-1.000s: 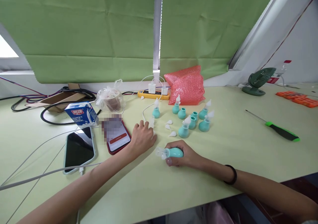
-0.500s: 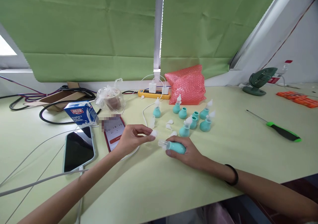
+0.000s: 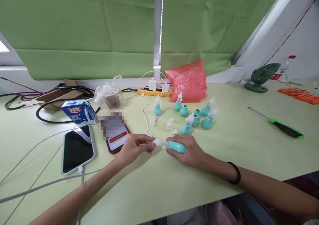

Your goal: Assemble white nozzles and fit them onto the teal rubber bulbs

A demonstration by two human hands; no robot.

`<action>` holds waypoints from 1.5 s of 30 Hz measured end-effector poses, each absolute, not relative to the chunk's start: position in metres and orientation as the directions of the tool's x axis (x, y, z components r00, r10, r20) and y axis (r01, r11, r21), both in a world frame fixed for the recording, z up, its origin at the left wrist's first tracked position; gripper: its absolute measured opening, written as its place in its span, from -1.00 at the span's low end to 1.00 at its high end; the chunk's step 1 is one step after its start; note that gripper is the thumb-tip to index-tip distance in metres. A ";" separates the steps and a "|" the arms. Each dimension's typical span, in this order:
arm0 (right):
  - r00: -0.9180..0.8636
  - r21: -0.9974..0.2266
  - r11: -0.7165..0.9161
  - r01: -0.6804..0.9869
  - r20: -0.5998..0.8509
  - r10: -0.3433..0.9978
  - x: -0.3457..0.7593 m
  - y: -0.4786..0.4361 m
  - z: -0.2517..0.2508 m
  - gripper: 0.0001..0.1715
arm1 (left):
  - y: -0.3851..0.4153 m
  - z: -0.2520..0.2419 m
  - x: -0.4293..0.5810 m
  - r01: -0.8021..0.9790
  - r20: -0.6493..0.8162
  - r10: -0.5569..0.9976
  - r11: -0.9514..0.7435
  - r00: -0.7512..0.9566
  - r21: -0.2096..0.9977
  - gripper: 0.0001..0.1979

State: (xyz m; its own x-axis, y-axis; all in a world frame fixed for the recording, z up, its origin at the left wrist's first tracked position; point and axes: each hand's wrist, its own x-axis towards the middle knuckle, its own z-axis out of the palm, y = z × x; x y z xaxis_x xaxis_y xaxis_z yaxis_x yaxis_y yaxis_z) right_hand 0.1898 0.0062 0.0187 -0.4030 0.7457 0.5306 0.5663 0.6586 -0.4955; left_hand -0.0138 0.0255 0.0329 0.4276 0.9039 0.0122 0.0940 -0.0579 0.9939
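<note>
Teal bulb (image 3: 177, 147) (held sideways) fills the curled fingers of the right hand (image 3: 193, 152); fingers of the left hand (image 3: 134, 149) pinch a white tip (image 3: 157, 142) at the clear neck (image 3: 164, 144).

Pale yellow-green worktop (image 3: 251, 152) spanning scene left to right. Far side: two creased green blinds (image 3: 74, 25), pale upright post (image 3: 157, 25) between, bright slit of light (image 3: 162, 25) along post's right edge. Bright patch of window (image 3: 3, 47) at far left, past blind edge. White wall (image 3: 302, 35) at right, thin brownish line (image 3: 291, 30) slanting across it. Dark reddish floor (image 3: 305, 187) at near right, below worktop edge.
</note>
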 end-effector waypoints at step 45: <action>-0.580 -0.935 -0.031 0.354 -0.245 0.777 0.199 0.014 0.037 -0.68 | 0.010 0.039 -0.012 0.199 0.192 0.774 -0.379 0.603 0.904 -0.81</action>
